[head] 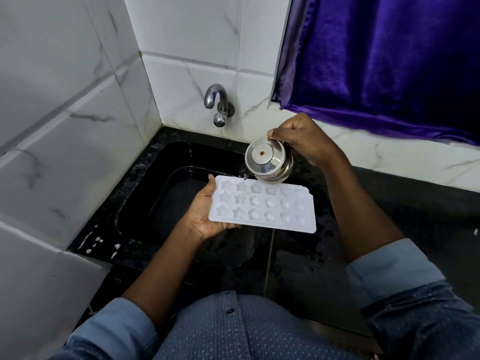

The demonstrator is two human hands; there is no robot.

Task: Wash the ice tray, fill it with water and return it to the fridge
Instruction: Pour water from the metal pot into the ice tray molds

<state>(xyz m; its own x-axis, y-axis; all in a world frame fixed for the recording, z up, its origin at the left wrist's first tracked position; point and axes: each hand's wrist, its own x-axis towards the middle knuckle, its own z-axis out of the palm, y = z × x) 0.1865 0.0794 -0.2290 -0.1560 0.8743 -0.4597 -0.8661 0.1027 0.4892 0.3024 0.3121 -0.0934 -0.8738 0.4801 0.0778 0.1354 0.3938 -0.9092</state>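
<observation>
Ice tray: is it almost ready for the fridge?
Not yet. Washing may be done; I cannot tell. Now the left hand holds the ice tray over the sink while the right hand tips a steel pot, trickling water into a top-row cup. Filling the other cups and the trip to the fridge are left.

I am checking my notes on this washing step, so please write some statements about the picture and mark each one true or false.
1. The left hand holds the white ice tray above the black sink. True.
2. The right hand tips a steel vessel over the tray. True.
3. Water runs from the wall tap. False: no stream shows at the tap; the water falls from the vessel.
4. All the tray's moulds are square. False: they are stars and rounded shapes.
5. The curtain is green. False: it is purple.
</observation>
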